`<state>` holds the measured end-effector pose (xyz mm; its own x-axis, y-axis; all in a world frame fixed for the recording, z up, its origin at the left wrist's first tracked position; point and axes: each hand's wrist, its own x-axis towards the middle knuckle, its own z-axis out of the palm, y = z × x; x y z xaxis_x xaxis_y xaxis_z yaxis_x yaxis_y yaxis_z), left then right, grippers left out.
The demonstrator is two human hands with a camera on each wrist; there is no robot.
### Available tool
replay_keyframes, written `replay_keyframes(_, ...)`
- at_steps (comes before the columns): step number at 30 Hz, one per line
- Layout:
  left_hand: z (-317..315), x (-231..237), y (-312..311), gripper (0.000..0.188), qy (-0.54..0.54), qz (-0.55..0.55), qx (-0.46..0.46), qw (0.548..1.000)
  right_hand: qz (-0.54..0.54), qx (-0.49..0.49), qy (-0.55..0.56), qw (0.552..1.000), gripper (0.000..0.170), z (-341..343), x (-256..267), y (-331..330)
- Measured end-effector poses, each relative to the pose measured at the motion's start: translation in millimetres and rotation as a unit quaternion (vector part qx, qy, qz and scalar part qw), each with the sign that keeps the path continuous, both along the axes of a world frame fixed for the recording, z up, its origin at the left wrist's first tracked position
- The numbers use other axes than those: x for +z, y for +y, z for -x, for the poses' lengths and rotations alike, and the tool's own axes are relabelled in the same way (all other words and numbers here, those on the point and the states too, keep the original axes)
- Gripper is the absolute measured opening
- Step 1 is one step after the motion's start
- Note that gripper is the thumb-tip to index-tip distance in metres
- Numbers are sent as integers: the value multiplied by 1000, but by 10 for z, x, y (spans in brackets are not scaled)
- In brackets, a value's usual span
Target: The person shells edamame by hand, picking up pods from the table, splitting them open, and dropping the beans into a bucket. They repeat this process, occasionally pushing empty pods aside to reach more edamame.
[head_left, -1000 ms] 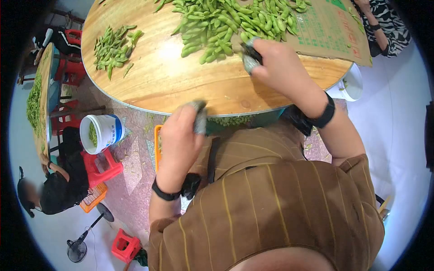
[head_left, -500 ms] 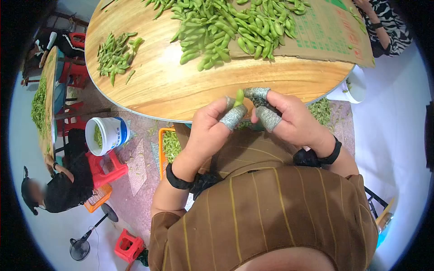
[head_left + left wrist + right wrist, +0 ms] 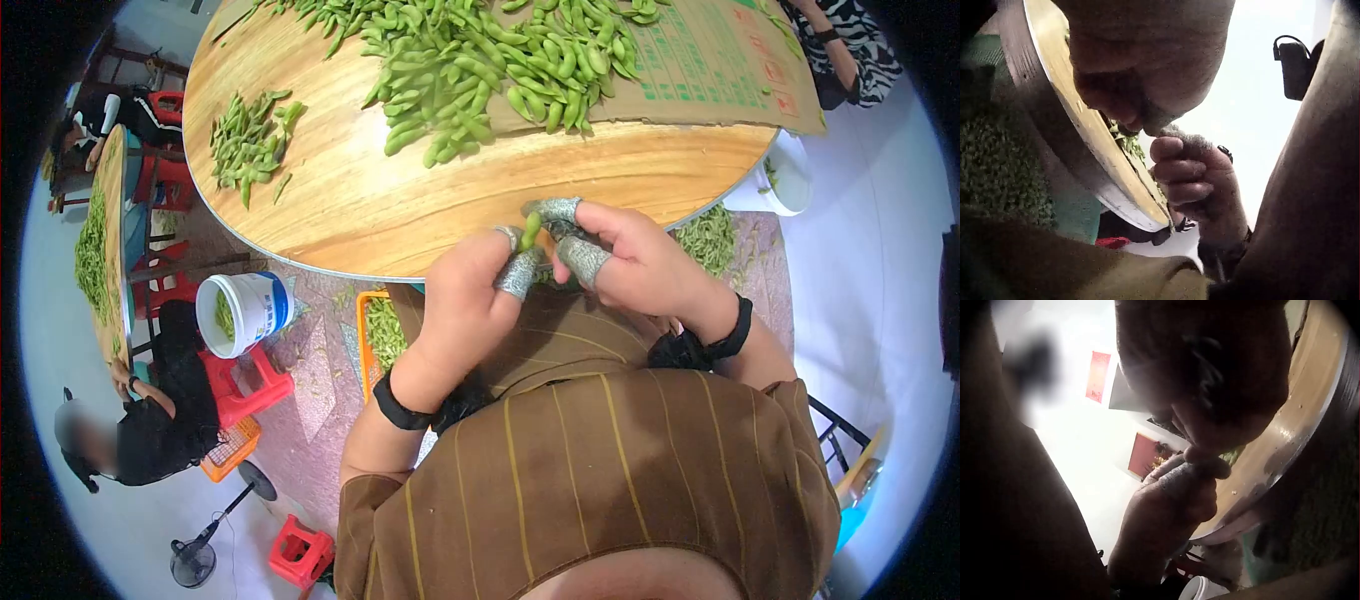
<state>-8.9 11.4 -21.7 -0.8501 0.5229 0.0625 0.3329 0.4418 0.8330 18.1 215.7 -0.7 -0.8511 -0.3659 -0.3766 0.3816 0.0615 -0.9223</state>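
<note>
Above the lap at the table's near edge, the left hand point(image 3: 468, 292) pinches a green pod point(image 3: 531, 231) between wrapped thumb and forefinger; the pod's end sticks up. Close beside it, the right hand point(image 3: 632, 255) has its wrapped thumb and forefinger together around something dark, too small to make out. In the left wrist view the fingertips of the left hand point(image 3: 1147, 62) and right hand point(image 3: 1200, 181) meet, the right one's other fingers curled. The right wrist view is dark, and the pod is hidden there. A large heap of pods point(image 3: 450, 80) lies on the wooden table point(image 3: 400, 220).
Flattened cardboard point(image 3: 700, 75) lies under part of the heap. A smaller pod pile point(image 3: 245, 145) is at the table's left. Below stand an orange basket point(image 3: 366, 340) and a white bucket point(image 3: 255, 312); another white bucket point(image 3: 785, 180) is at right. People sit at left and upper right.
The right hand has come back from the heap and the left hand has moved right to meet it. Over the last half second both stay together, the pod still in the left fingers.
</note>
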Motion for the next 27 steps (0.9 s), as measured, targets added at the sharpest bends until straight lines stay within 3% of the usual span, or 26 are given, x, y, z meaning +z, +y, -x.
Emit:
replay_keyframes(2,-40,5,22,14,170,119,8,978,29,-2,-35,999,40,33,27,-3)
replay_keyframes(6,-32,-63,-4,12,240,192,-11,952,138,-18,-158,978,33,89,-59,24)
replay_keyframes(8,27,-50,-32,9,-4,-6,-42,999,187,-18,-196,962,36,85,-64,75)
replay_keyframes(9,37,-6,-41,9,-5,-5,-44,999,233,-15,-234,944,38,79,-64,95)
replay_keyframes(10,43,66,-44,8,-215,-95,-17,972,235,-18,-233,943,38,71,-66,100)
replay_keyframes(11,45,104,-39,8,-414,-180,13,892,224,-22,-232,946,38,57,-64,98)
replay_keyframes(12,48,74,-23,8,-414,-179,11,893,213,-26,-229,949,38,46,-60,95)
replay_keyframes(13,42,15,0,11,-216,-73,1,974,215,-28,-229,949,38,31,-51,85)
replay_keyframes(14,33,-23,24,15,-5,36,-9,999,181,-34,-187,965,36,18,-35,67)
replay_keyframes(15,28,-31,47,15,-5,38,-9,999,147,-38,-143,978,34,10,-16,45)
replay_keyframes(17,18,-38,90,13,250,153,-4,956,106,-44,-86,990,32,1,76,-18)
replay_keyframes(18,15,-45,109,13,251,154,-7,956,60,-50,-29,997,31,-2,102,-28)
replay_keyframes(21,-1,-70,137,7,247,78,1,966,70,-55,-31,996,30,-27,34,-4)
replay_keyframes(23,-50,-70,118,5,-18,18,36,999,76,-62,-58,994,30,-43,6,1)
replay_keyframes(24,-42,-50,117,5,-18,20,36,999,81,-70,-83,991,30,-51,-8,4)
replay_keyframes(25,-25,-12,115,6,-231,-112,64,964,81,-70,-83,991,30,-51,-27,24)
replay_keyframes(26,-11,17,109,7,-429,-237,88,867,84,-67,-96,990,29,-47,-48,52)
replay_keyframes(27,-6,32,99,11,-424,-202,71,880,87,-63,-110,988,27,-50,-66,68)
